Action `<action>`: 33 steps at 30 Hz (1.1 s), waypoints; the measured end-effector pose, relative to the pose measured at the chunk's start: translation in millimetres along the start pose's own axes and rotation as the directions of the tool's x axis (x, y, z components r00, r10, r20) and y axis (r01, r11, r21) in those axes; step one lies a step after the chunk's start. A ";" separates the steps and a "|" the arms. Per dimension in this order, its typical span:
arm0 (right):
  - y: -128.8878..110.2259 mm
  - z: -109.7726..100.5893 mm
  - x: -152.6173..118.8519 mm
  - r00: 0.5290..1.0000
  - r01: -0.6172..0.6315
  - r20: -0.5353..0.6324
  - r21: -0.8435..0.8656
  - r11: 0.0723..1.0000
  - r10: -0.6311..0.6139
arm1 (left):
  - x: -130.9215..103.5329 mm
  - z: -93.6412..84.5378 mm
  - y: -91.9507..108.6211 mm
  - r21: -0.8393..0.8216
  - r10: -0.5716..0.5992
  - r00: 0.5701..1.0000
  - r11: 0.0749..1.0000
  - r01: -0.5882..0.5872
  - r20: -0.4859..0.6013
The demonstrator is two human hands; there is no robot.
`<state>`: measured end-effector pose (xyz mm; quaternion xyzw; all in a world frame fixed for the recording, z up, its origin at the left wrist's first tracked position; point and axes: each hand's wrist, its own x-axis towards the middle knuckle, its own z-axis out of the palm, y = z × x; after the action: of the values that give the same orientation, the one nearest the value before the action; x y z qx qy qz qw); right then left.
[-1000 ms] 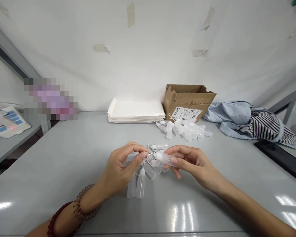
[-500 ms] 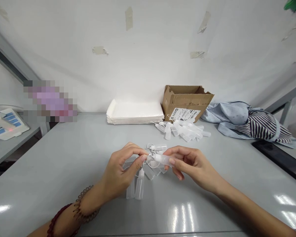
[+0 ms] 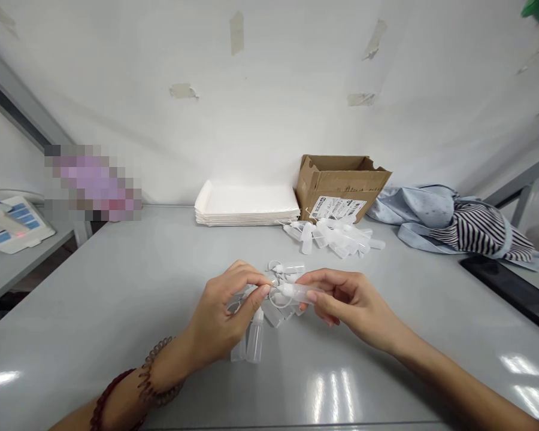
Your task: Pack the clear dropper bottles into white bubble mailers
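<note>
In my right hand point(image 3: 341, 299) is a small translucent squeeze bottle point(image 3: 299, 292), gripped between thumb and fingers and lying nearly level, its narrow nozzle pointing left. My left hand point(image 3: 236, 305) pinches with thumb and forefinger at the bottle's thin tip; the fingertips mostly hide what is there. A thin white loop point(image 3: 279, 300) hangs by the bottle's neck. Below and behind both hands lie several similar bottles, one point(image 3: 290, 269) just behind the held one and another point(image 3: 254, 341) under my left hand.
Another heap of small bottles point(image 3: 341, 239) lies before an open cardboard box point(image 3: 341, 185). Left of the box is a stack of white padded envelopes point(image 3: 247, 206). A folded light-blue and striped cloth point(image 3: 471, 224) and a black phone point(image 3: 512, 293) lie on the right of the grey table point(image 3: 117, 287).
My left hand has shifted slightly right, and its fingertips are now closer to the nozzle of the bottle. My right hand holds the bottle almost where it was.
</note>
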<state>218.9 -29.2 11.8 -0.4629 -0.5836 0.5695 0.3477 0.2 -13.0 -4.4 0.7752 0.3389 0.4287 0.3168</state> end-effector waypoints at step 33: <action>5.1 1.7 -1.3 1.000 0.023 0.009 -0.021 1.000 -0.023 | 1.0 -4.7 3.9 -0.089 -0.290 0.957 0.953 0.291 0.025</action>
<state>218.5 -31.4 6.7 -0.4574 -0.5962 0.5613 0.3469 -2.6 -13.5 1.1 0.7042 0.4272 0.3881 0.4136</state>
